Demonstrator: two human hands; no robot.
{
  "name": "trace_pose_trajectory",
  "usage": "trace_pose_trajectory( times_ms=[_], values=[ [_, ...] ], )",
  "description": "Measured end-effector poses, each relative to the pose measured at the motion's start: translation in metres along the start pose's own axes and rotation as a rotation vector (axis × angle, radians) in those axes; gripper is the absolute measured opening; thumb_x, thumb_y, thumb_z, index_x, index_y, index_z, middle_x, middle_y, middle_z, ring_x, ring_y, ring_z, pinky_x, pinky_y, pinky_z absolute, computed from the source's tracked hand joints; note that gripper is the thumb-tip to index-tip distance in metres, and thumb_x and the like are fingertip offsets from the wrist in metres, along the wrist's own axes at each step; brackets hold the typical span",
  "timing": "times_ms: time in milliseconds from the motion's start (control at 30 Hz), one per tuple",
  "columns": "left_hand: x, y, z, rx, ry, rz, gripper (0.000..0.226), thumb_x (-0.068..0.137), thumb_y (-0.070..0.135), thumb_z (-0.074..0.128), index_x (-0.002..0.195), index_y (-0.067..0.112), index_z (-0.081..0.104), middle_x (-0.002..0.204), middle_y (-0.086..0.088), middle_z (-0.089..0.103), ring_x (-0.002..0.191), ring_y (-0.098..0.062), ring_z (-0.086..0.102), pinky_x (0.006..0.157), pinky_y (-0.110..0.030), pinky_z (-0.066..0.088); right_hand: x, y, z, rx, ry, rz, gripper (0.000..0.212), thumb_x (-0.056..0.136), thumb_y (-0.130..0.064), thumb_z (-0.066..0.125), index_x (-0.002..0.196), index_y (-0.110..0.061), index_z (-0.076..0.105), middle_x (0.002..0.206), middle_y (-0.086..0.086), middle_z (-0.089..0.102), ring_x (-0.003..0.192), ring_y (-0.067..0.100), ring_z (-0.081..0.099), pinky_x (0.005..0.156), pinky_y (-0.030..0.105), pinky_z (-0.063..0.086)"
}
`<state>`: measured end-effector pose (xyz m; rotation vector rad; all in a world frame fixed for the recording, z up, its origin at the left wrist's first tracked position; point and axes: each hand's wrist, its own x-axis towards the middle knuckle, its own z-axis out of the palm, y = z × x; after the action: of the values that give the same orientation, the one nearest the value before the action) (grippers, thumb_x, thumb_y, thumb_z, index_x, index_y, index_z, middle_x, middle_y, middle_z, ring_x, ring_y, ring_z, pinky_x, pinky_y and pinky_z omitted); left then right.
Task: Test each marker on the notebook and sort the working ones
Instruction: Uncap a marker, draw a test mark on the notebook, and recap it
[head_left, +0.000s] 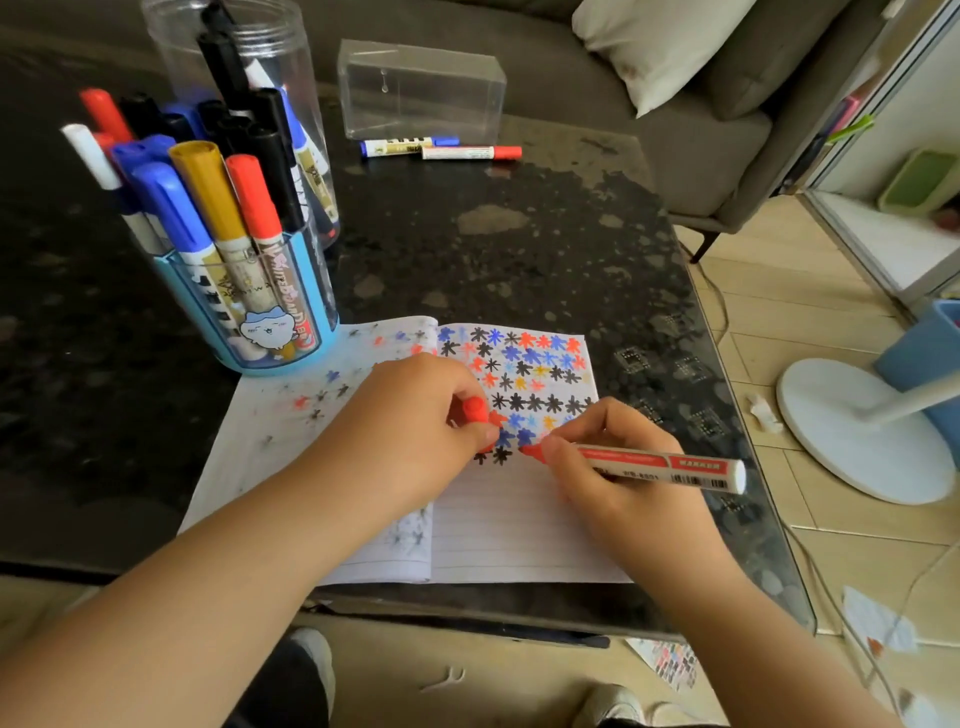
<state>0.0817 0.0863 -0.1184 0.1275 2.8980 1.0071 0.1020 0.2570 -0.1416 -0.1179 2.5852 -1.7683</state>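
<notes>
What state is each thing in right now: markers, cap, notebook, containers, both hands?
Red-banded white marker: uncapped, tip at the page.
Red plastic cap: off, pinched in left hand.
Right hand: gripping the marker.
Lined paper notebook: open, flat, covered with star marks.
Blue cartoon pen holder: upright, full of capped markers.
Clear tall jar: upright, lidless, holding markers.
Clear rectangular box: looks empty.
Two loose markers: capped, lying flat.

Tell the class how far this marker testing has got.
Done: the notebook page carries many coloured star marks, and two capped markers lie by the clear box. In hand: the right hand holds an uncapped red marker at the page; the left hand holds its cap. Left: many markers in the blue holder.
</notes>
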Motion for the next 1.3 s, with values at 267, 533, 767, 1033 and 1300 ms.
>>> trace_pose_trajectory(
  times_ms=[267,533,767,1033,1300],
  values=[
    [0.005,-0.002,0.01,0.052,-0.035,0.019,0.011,0.084,0.031,0.066,0.074,0.027,0.064,0.064,0.011,0.054,0.06,-0.004,0.049,0.051,-0.012,0.028,0.004,0.016,0.007,-0.015,0.088,-0.12,0.031,0.08,-0.023,0.059,0.066,0.0,0.044,0.053,0.002,0.041,0.051,0.004,0.035,0.047,0.013,0.028],
    [0.008,-0.003,0.013,0.058,-0.031,0.023,0.012,0.083,0.031,0.067,0.075,0.023,0.067,0.065,0.008,0.057,0.061,-0.005,0.05,0.051,-0.016,0.029,0.005,0.02,0.009,-0.109,0.051,-0.189,0.037,0.084,-0.011,0.065,0.059,-0.012,0.037,0.054,-0.008,0.043,0.049,0.002,0.036,0.047,0.011,0.028],
    [0.006,-0.003,0.014,0.042,-0.018,0.013,0.012,0.083,0.033,0.066,0.078,0.023,0.068,0.067,0.007,0.059,0.063,-0.006,0.052,0.051,-0.016,0.032,0.005,0.024,0.006,-0.079,0.075,-0.18,0.035,0.086,-0.009,0.064,0.061,-0.007,0.039,0.053,-0.006,0.041,0.05,0.004,0.035,0.047,0.013,0.028],
    [0.007,-0.002,0.014,0.049,-0.021,0.005,0.013,0.083,0.033,0.066,0.078,0.022,0.068,0.071,0.005,0.062,0.067,-0.007,0.055,0.056,-0.018,0.038,0.003,0.021,0.006,-0.08,0.039,-0.169,0.036,0.085,-0.007,0.065,0.059,-0.012,0.04,0.051,-0.011,0.044,0.049,0.002,0.037,0.047,0.012,0.029],
    [0.006,-0.002,0.014,0.038,-0.006,-0.002,0.011,0.083,0.033,0.067,0.08,0.022,0.069,0.072,0.006,0.062,0.068,-0.007,0.055,0.058,-0.018,0.04,0.004,0.02,0.006,-0.065,0.036,-0.153,0.036,0.081,-0.014,0.062,0.058,-0.012,0.034,0.051,-0.008,0.038,0.048,0.003,0.031,0.046,0.013,0.026]
  ],
)
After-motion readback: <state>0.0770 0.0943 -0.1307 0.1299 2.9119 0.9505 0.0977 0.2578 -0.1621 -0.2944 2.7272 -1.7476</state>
